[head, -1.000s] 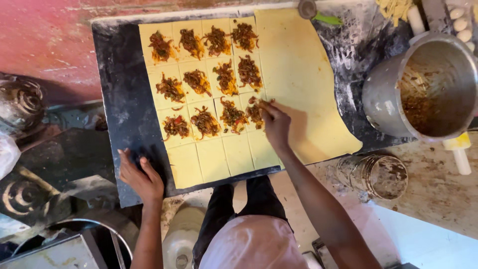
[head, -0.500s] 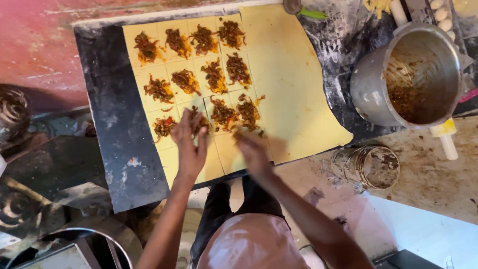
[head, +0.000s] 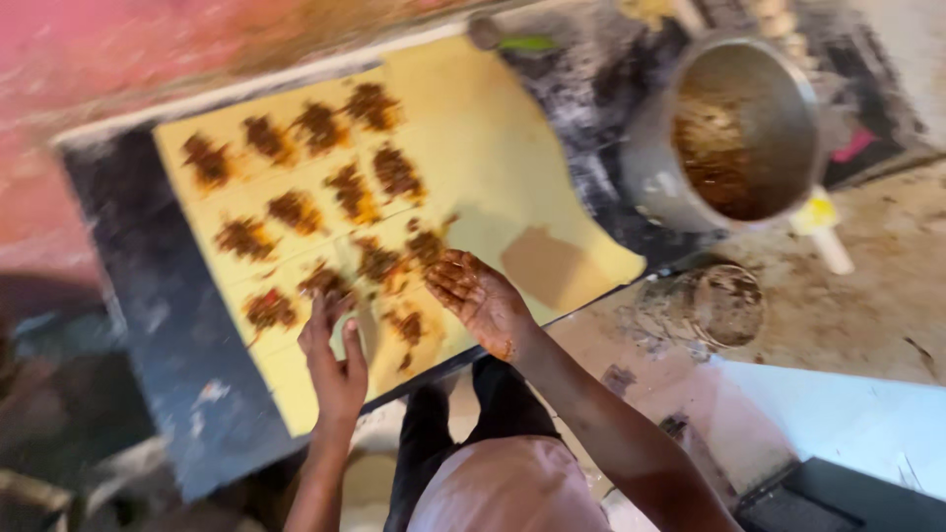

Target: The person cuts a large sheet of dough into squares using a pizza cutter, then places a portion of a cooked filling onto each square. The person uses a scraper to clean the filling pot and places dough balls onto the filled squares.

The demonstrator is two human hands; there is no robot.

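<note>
One dough sheet [head: 493,158], pale yellow and scored into squares, lies on one dark board [head: 177,394]. On it sit about thirteen brown heaps of filling [head: 296,210], in rough rows; blur makes the near ones hard to count. One steel pot [head: 729,128] with more filling stands at the board's right end, and one small round jar [head: 714,305] lies just beside the board's near edge. Two hands are over the near squares. The left hand [head: 333,360] stands edge-on, fingers straight and close together, tips at a heap in the near row. The right hand [head: 483,296] is palm up, fingers loosely spread and slightly curled, smeared with filling, holding nothing I can make out. Half a second ago both hands lay palm down on the near squares; now the right has turned over and lifted, the left has tipped onto its edge, and the view has swung and blurred.
</note>
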